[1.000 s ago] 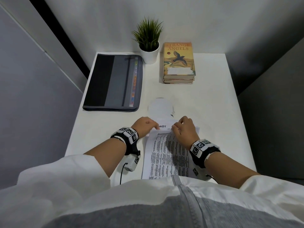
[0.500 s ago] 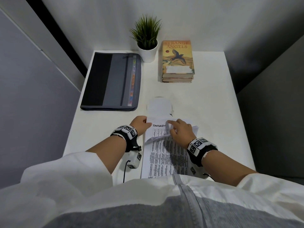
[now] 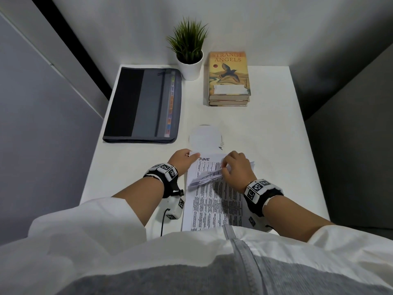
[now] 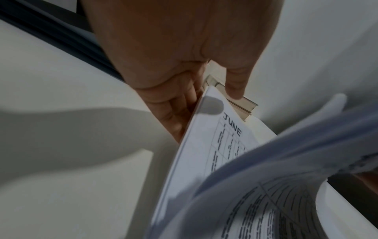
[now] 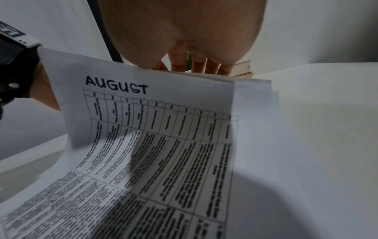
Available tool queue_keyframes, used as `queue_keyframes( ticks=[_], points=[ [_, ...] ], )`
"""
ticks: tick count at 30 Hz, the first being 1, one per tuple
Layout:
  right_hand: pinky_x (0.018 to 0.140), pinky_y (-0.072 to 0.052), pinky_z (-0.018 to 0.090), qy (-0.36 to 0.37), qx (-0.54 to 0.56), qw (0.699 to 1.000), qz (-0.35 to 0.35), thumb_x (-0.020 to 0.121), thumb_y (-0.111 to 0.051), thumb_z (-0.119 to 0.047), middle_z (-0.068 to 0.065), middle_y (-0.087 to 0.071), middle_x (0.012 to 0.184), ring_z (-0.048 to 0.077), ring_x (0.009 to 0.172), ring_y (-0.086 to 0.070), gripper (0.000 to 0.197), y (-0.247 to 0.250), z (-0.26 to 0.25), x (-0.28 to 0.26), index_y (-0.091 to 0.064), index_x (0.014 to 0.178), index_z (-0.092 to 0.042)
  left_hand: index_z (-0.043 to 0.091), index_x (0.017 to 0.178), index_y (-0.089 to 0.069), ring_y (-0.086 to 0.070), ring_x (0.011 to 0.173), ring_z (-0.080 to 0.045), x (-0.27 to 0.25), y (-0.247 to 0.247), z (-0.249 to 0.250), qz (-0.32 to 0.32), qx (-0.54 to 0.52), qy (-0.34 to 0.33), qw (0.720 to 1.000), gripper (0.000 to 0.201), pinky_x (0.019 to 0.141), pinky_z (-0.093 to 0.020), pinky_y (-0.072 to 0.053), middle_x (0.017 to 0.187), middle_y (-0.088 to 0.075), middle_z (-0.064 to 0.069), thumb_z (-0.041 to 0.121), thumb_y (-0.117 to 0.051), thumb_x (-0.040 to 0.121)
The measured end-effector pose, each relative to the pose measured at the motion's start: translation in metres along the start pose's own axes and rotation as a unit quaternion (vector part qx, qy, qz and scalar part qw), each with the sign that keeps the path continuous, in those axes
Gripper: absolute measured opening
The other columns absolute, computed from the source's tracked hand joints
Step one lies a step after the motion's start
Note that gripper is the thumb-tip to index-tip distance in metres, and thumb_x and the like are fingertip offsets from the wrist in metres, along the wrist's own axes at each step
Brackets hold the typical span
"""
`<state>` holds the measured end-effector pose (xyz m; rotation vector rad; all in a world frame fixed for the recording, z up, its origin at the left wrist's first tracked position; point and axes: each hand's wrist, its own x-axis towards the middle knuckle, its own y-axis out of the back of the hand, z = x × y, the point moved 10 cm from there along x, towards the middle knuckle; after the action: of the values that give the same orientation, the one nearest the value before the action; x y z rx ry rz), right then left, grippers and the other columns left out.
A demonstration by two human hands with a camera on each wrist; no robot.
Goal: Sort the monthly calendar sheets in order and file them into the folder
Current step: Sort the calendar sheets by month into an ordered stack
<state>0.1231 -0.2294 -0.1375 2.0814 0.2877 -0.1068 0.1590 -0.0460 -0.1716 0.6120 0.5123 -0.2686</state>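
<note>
White calendar sheets (image 3: 212,201) stacked on desk (image 3: 265,133) beneath both hands; left hand (image 3: 180,159) pinching far-left corner, June showing; right hand (image 3: 236,170) curling upper sheets back, August topmost; likely mid-sorting; next, finding January; folder (image 3: 144,105) closed, well beyond left hand.

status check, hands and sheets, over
Left hand pinches stack corner. Right hand curls top sheets back; June sheet exposed, August sheet on top. Folder zipped shut, nothing filed.

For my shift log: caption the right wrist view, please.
Right hand lifts the curled AUGUST sheet off the stack on the desk.
</note>
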Motion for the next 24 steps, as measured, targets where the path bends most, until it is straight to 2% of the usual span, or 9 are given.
queue_keyframes(
  ticks=[2, 7, 11, 13, 14, 16, 19, 22, 24],
  points=[
    [0.079, -0.041, 0.036, 0.001, 0.030, 0.999, -0.012, 0.083, -0.057, -0.016, 0.003, -0.059, 0.093, 0.023, 0.092, -0.049, 0.005, -0.0004, -0.0016, -0.0014, -0.061, 0.085, -0.013, 0.007, 0.100, -0.064, -0.053, 0.075, -0.020, 0.0007, 0.0021, 0.0039, 0.007, 0.017, -0.017, 1.000, 0.026, 0.066, -0.027, -0.040, 0.083, -0.057, -0.003, 0.031, -0.055, 0.096],
    [0.079, -0.036, 0.033, 0.016, 0.041, 0.999, -0.012, 0.082, -0.062, -0.015, 0.001, -0.063, 0.088, 0.022, 0.088, -0.053, 0.002, -0.0028, -0.0018, -0.0007, -0.063, 0.084, -0.017, 0.003, 0.088, -0.063, -0.047, 0.072, -0.023, 0.0030, 0.0041, 0.0071, 0.022, 0.073, -0.030, 0.997, 0.025, 0.057, -0.026, -0.033, 0.074, -0.053, -0.006, 0.026, -0.055, 0.095],
    [0.076, -0.038, 0.029, 0.008, 0.042, 0.999, -0.020, 0.085, -0.061, -0.010, 0.003, -0.066, 0.095, 0.023, 0.092, -0.055, 0.008, -0.0075, 0.0031, 0.0028, -0.067, 0.090, -0.013, 0.001, 0.096, -0.067, -0.057, 0.081, -0.028, 0.0046, 0.0041, 0.0053, 0.020, 0.080, -0.039, 0.996, 0.029, 0.072, -0.032, -0.043, 0.092, -0.065, -0.020, 0.028, -0.059, 0.093],
    [0.074, -0.040, 0.029, 0.008, 0.055, 0.998, -0.022, 0.086, -0.060, -0.012, 0.002, -0.064, 0.093, 0.023, 0.091, -0.056, 0.007, -0.0078, 0.0020, 0.0011, -0.064, 0.091, -0.014, 0.005, 0.097, -0.068, -0.061, 0.086, -0.027, 0.0044, 0.0044, 0.0047, 0.023, 0.062, -0.046, 0.997, 0.024, 0.074, -0.031, -0.044, 0.094, -0.067, -0.014, 0.028, -0.063, 0.091],
    [0.074, -0.041, 0.029, 0.005, 0.064, 0.998, -0.020, 0.085, -0.059, -0.013, -0.001, -0.062, 0.091, 0.022, 0.090, -0.056, 0.009, -0.0067, 0.0012, -0.0002, -0.061, 0.093, -0.016, 0.008, 0.096, -0.068, -0.061, 0.085, -0.024, 0.0044, 0.0043, 0.0045, 0.025, 0.050, -0.048, 0.997, 0.021, 0.070, -0.028, -0.043, 0.091, -0.067, -0.008, 0.028, -0.065, 0.090],
    [0.078, -0.045, 0.032, -0.004, 0.080, 0.997, -0.018, 0.084, -0.058, -0.015, -0.001, -0.060, 0.091, 0.021, 0.090, -0.056, 0.025, -0.0047, 0.0004, -0.0015, -0.058, 0.110, -0.015, 0.011, 0.094, -0.068, -0.059, 0.079, -0.019, 0.0045, 0.0031, 0.0028, 0.026, 0.027, -0.043, 0.998, 0.018, 0.066, -0.024, -0.041, 0.086, -0.066, -0.003, 0.028, -0.069, 0.087],
    [0.089, -0.045, 0.036, -0.011, 0.062, 0.998, -0.022, 0.087, -0.055, -0.015, 0.008, -0.059, 0.107, 0.024, 0.099, -0.056, 0.043, -0.0041, -0.0018, 0.0000, -0.052, 0.129, -0.011, 0.012, 0.090, -0.067, -0.059, 0.077, -0.017, 0.0056, 0.0016, 0.0007, 0.028, 0.004, -0.034, 0.999, 0.017, 0.069, -0.025, -0.042, 0.086, -0.067, -0.003, 0.026, -0.074, 0.083],
    [0.086, -0.045, 0.036, -0.002, 0.035, 0.999, -0.028, 0.088, -0.054, -0.015, 0.010, -0.057, 0.106, 0.026, 0.098, -0.056, 0.036, -0.0063, -0.0050, 0.0009, -0.057, 0.124, -0.009, 0.012, 0.086, -0.066, -0.058, 0.075, -0.017, 0.0057, 0.0006, 0.0028, 0.025, -0.012, -0.038, 0.999, 0.017, 0.070, -0.026, -0.044, 0.083, -0.066, -0.002, 0.024, -0.077, 0.081],
    [0.086, -0.045, 0.037, -0.002, 0.040, 0.999, -0.011, 0.088, -0.056, -0.016, 0.010, -0.055, 0.106, 0.026, 0.098, -0.054, 0.031, -0.0034, -0.0028, -0.0003, -0.061, 0.117, -0.008, 0.014, 0.084, -0.065, -0.053, 0.063, -0.010, 0.0043, 0.0000, 0.0026, 0.022, -0.016, -0.041, 0.999, 0.019, 0.058, -0.018, -0.041, 0.071, -0.061, 0.004, 0.028, -0.077, 0.081]
  ],
)
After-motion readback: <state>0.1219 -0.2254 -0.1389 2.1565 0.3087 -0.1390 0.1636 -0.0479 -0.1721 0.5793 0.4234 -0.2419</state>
